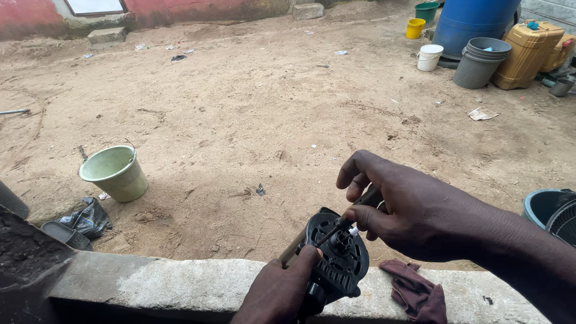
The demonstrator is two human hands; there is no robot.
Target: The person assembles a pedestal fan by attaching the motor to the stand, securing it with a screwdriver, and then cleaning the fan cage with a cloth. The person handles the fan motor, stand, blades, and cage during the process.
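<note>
Though finger-covered, screwdriver [355, 211] tip obscured.

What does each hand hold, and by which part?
Left hand holds the black round motor part by its lower edge; right hand holds a screwdriver by its handle.

Sandy yard floor [264, 114] in daylight — red-painted wall [198, 9] at 12 o'clock, concrete ledge [180, 282] at 6 o'clock.

Fan grille [561, 219] cut off – right edge.
</note>
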